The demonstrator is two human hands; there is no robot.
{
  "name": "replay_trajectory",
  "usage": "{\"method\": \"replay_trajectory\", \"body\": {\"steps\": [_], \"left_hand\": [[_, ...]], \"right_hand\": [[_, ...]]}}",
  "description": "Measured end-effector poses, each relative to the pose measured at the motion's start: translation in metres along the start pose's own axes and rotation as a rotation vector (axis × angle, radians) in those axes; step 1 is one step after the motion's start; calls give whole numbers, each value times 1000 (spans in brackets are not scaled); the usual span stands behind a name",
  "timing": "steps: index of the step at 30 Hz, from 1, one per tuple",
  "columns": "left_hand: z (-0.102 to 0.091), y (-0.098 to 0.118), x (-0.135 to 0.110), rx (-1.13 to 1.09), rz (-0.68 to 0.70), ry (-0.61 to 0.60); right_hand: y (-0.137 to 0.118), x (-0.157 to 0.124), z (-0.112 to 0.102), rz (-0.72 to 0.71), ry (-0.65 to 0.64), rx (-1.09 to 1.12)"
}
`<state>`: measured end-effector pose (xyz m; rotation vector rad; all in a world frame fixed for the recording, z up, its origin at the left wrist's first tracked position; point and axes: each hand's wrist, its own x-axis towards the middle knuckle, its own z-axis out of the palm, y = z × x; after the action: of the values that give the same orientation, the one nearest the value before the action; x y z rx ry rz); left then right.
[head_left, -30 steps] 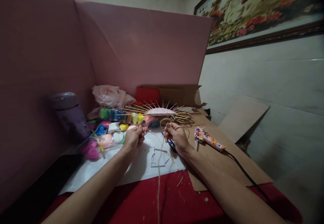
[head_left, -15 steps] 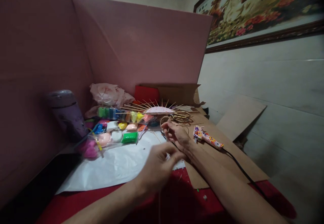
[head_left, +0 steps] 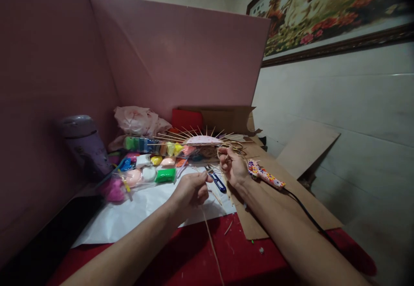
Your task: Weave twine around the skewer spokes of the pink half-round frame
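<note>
My left hand (head_left: 194, 187) is closed in a pinch, and a thin strand of twine (head_left: 210, 238) runs down from it over the red cloth. My right hand (head_left: 235, 168) is closed too, its fingers curled on a small loop of similar twine. The hands are apart, with blue-handled snips (head_left: 217, 181) lying between them on a white sheet. Thin wooden sticks (head_left: 230, 193) lie close to the snips. Behind my right hand stands a pale half-round piece (head_left: 203, 140) with sticks fanning out of it.
A flower-patterned glue gun (head_left: 265, 177) with a black cord rests on cardboard (head_left: 278, 210) at the right. Bagged coloured clay (head_left: 166, 175) is at the left on the white sheet (head_left: 136, 217). A purple bottle (head_left: 86, 148) stands at far left, beside the pink panels (head_left: 181, 53).
My hands have moved apart, the left one to the left and slightly up, the right one a little to the right. The snips and sticks between them now show.
</note>
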<state>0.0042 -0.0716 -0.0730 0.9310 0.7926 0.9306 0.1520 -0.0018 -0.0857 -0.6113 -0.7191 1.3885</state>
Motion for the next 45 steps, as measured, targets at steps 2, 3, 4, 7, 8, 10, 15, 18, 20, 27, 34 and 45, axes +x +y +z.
{"method": "replay_trajectory", "body": {"steps": [2, 3, 4, 7, 8, 10, 15, 18, 20, 27, 34, 45], "left_hand": [[-7, 3, 5, -29, -2, 43], [-11, 4, 7, -40, 6, 62], [-15, 5, 9, -50, 18, 79], [-25, 8, 14, -62, 56, 120], [-28, 9, 15, -60, 71, 128], [-32, 11, 17, -51, 103, 134], [-36, 13, 20, -45, 159, 114], [-38, 12, 21, -10, 178, 135], [-40, 12, 23, 35, 193, 204], [-41, 22, 22, -40, 209, 199], [-43, 19, 24, -4, 268, 173], [-34, 6, 23, 341, 334, 260]], "right_hand": [[-2, 1, -2, -49, 40, 32], [-3, 2, -2, -77, 58, 43], [-3, 2, -3, -99, 72, 54], [-4, 3, -6, -138, 109, 77], [-4, 3, -6, -141, 116, 76], [-3, 3, -6, -145, 126, 57], [-2, 2, -4, -186, 177, 15], [-5, 2, -4, -223, 225, 21], [-7, 2, -4, -235, 252, 25], [-10, 3, -4, -276, 291, 13], [-8, 6, -6, -339, 334, -90], [12, -19, 14, -133, -342, -727]]}}
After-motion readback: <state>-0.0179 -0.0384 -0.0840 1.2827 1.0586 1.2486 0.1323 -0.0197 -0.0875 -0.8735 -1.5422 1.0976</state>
